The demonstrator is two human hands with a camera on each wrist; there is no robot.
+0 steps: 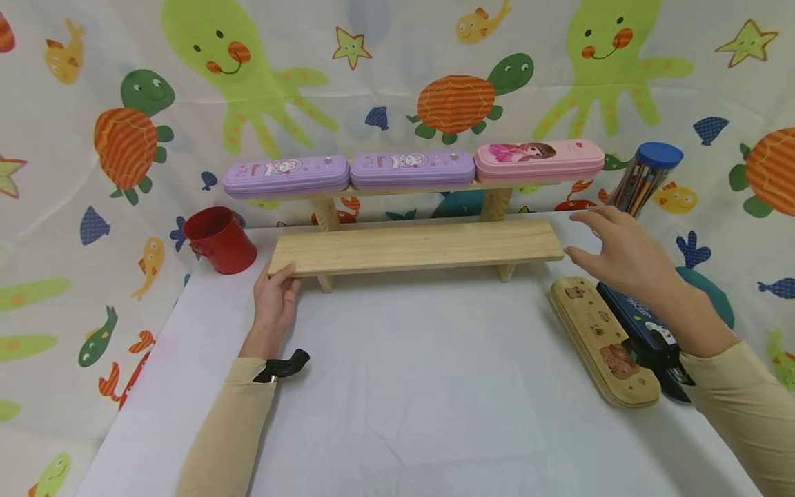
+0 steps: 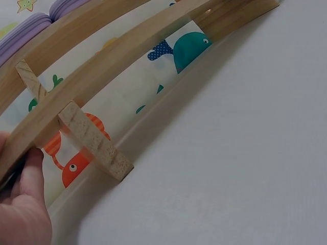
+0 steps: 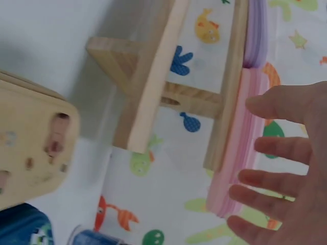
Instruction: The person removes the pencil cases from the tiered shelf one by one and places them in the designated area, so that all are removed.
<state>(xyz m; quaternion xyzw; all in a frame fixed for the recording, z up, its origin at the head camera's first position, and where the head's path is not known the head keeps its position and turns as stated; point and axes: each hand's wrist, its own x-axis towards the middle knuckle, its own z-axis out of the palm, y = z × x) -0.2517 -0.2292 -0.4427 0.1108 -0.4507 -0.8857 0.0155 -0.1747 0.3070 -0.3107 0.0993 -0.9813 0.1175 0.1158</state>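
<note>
Head: my left hand (image 1: 275,298) pinches the wooden shelf (image 1: 416,247) on the table (image 1: 422,386), 3 pencil cases (image 1: 413,170) atop. Left wrist: its fingers (image 2: 31,176) tuck under the lower board (image 2: 99,76). Right wrist: my empty right hand (image 3: 312,178) spreads its fingers (image 3: 271,182) near the pink case (image 3: 235,148).

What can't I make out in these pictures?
Pen tub's lower end: head view, behind the right hand.
Part of the dark blue case: head view, behind the black strap.
Red bucket's bottom: head view, hidden by its wall.
Lower shelf's left end and part of the left hand: left wrist view, cut by the left edge.
</note>
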